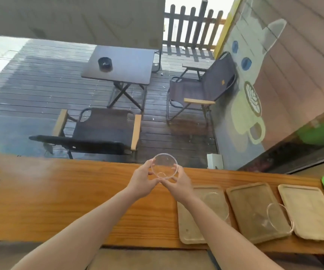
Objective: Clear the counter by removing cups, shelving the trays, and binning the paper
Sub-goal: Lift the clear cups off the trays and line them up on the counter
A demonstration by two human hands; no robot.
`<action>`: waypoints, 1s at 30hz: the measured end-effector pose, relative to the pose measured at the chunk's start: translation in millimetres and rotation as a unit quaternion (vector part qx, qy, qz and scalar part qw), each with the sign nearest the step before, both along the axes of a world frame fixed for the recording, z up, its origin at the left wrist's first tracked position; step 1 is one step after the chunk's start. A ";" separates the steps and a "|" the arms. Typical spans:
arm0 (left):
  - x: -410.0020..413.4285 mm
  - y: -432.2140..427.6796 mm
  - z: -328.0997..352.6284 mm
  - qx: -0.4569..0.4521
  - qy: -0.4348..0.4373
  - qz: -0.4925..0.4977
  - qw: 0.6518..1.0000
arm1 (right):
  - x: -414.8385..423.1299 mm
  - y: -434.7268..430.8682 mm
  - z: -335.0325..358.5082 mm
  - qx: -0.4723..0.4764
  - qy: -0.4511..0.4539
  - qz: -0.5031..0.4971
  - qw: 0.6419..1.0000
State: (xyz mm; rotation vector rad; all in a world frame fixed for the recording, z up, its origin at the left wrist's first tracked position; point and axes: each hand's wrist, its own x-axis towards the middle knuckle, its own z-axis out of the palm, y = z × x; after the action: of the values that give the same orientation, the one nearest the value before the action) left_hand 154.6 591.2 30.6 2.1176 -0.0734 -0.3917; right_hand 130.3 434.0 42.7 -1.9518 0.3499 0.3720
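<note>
- The single head-worn camera looked forward and steeply down from the person's standing height.
- Nearest, at the lower edge, both forearms reached away from the lens over the wooden counter (pixel 59 201).
- Beyond the counter's far edge the view faced a wet deck (pixel 40 90) with a folding table (pixel 122 65) and chairs, well apart from the lens.
- Wide-angle distortion bent the painted wall (pixel 274 75) at right.
</note>
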 end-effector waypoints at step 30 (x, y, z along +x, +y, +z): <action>-44.3 -86.0 15.5 -0.032 0.042 -0.060 0.997 | -83.3 -165.1 36.2 -0.120 -0.007 -0.257 0.959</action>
State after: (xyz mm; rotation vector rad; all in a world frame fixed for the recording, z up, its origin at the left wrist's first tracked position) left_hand 110.3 505.2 46.1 2.0363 -0.1625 -0.5408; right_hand 47.0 268.9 78.9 -2.0047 0.9038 -0.0266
